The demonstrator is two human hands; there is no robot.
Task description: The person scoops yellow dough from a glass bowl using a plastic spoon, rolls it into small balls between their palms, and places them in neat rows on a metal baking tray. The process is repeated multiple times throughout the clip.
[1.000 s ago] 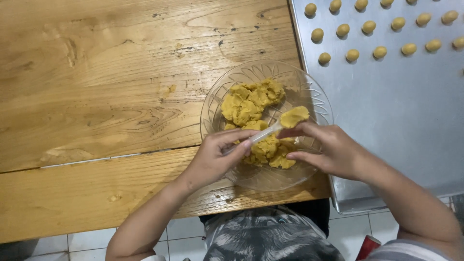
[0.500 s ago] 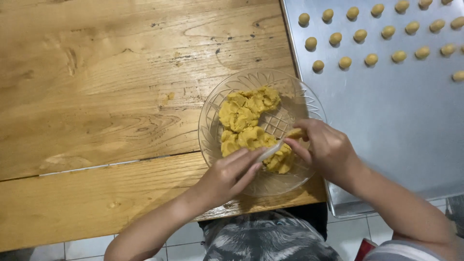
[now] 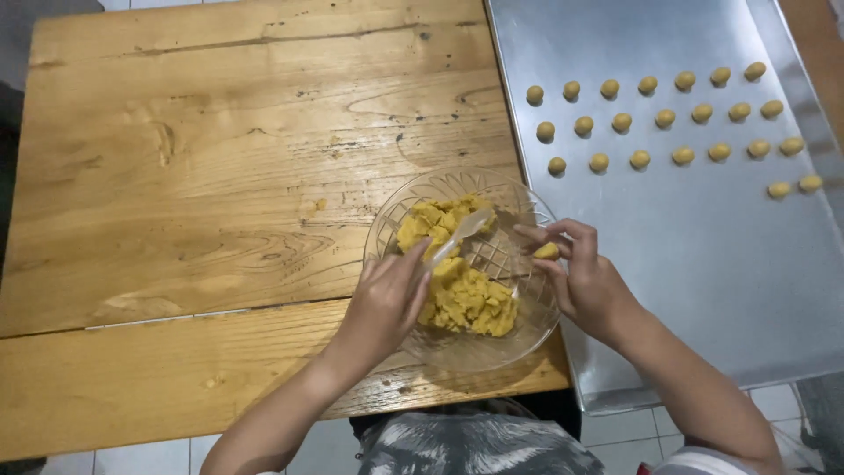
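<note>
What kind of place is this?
Probably a home kitchen: a wooden table holds a glass bowl of yellow dough, beside a metal baking tray with rows of dough balls.

One head-worn camera looks straight down, fairly near, on the wooden table (image 3: 220, 176) and metal tray (image 3: 703, 264).

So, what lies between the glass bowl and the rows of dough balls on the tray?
Only bare tray between the bowl and the dough balls, in the head view.
</note>
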